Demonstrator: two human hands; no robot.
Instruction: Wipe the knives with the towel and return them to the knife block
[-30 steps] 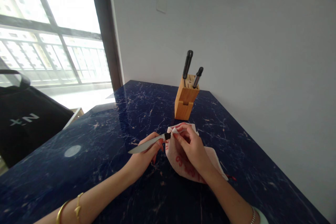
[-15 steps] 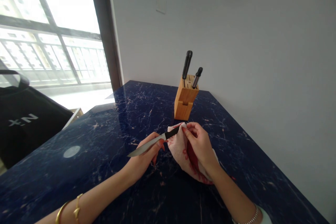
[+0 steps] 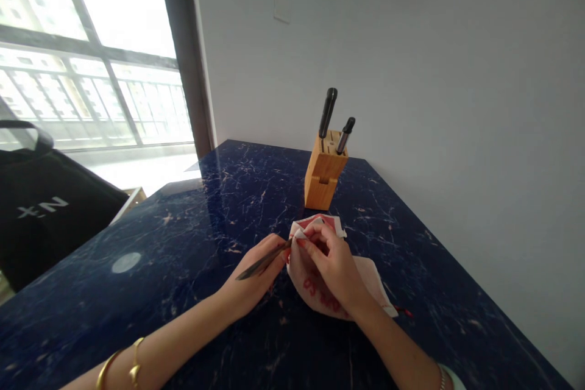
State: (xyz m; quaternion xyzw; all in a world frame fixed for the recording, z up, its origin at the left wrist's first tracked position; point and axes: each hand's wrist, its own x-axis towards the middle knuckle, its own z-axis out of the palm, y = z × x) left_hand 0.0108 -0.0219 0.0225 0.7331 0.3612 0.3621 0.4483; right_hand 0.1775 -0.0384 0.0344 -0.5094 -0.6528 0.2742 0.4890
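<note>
My left hand is closed around a knife, whose blade points left and toward me and looks dark and nearly edge-on. The knife's handle is mostly hidden by cloth and fingers. My right hand pinches a white and red cloth against the handle end of the knife. The rest of the cloth hangs below and spreads to the right, with red markings on it. Beyond both hands stands a wooden knife block, holding a black-handled knife and a second tool with a black and silver handle.
The dark blue marbled table runs back to a grey wall. A black bag with white lettering is at the left, below a bright window. A pale round spot shows on the tabletop.
The knife has turned in my left hand, its blade going from broad and pale to narrow and dark. My right hand and the cloth have shifted left along the handle, covering more of it.
</note>
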